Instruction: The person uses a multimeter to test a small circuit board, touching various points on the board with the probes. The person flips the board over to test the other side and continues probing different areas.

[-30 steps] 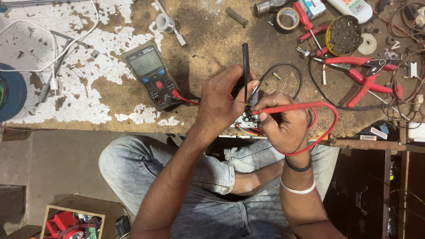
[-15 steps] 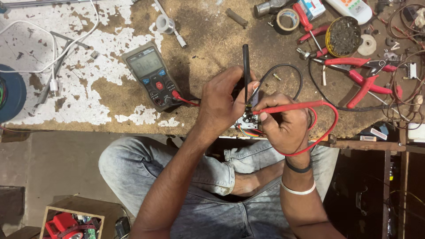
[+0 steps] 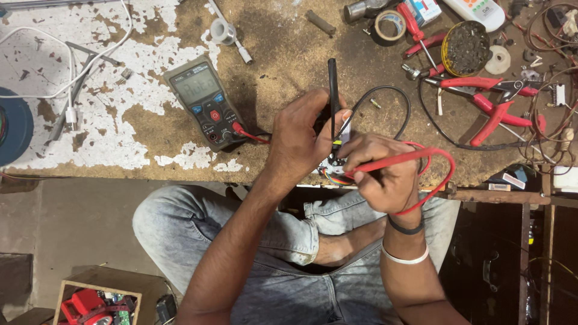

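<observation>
Worn workbench (image 3: 180, 144): left grip (image 3: 301, 141) holds black probe (image 3: 332, 90), right grip (image 3: 385, 174) red probe (image 3: 397, 159), on perhaps a small board (image 3: 334, 165).

Worn brown worktop (image 3: 283, 42) with flaking white paint spreading left of the hands, dull grey floor (image 3: 78, 222) below and to their left bearing an open wooden box (image 3: 105, 283), dark wooden framing (image 3: 524, 241) down at their right, all under flat, even light.

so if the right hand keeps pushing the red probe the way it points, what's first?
Probably the small circuit board, beside the black probe tip in the left hand; right hand depth unclear.
</observation>
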